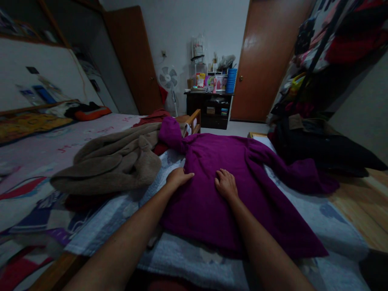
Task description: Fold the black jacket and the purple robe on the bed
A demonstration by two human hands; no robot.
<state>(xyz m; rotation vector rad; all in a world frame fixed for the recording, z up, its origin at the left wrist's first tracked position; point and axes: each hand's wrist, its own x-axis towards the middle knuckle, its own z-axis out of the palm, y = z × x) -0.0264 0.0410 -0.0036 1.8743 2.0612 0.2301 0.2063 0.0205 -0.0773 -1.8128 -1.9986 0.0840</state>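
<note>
Grip left: thumb out | grip right: loose | contact: purple top

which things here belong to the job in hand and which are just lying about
In use: purple top, with left hand and right hand on it; blue cloth beneath.

Just around: brown coat; dark clothes; fan.

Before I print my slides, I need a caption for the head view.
Left hand at the edge and right hand resting on a spread purple top.
</note>
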